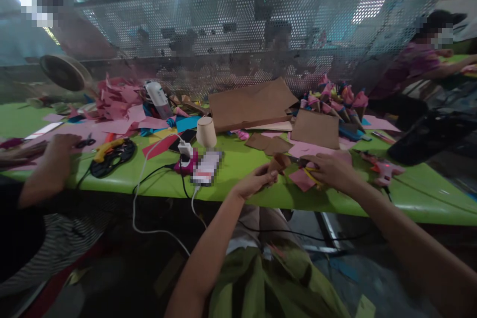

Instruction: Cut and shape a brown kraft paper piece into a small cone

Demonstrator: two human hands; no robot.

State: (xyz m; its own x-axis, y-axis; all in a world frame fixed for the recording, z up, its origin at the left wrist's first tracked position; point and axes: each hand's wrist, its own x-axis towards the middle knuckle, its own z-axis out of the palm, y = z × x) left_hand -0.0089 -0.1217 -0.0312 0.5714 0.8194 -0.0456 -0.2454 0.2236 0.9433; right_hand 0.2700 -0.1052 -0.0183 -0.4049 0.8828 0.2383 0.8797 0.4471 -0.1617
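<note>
My left hand [254, 182] is pinched on a small brown paper piece [280, 162] held just above the green table's [238, 169] near edge. My right hand [331, 171] rests right of it, fingers curled around scissors with yellow handles [310, 175] over a pink paper scrap [300, 179]. The scissor blades point toward the brown piece. Both hands are close together, a few centimetres apart.
Brown cardboard sheets [250, 103], [316, 128] and pink paper cones [335, 98] lie behind. A paper cup [205, 132], a phone [182, 140], cables and a pink glue gun [383, 169] sit nearby. A co-worker's hand [59, 151] is at the left, another person [417, 67] at the far right.
</note>
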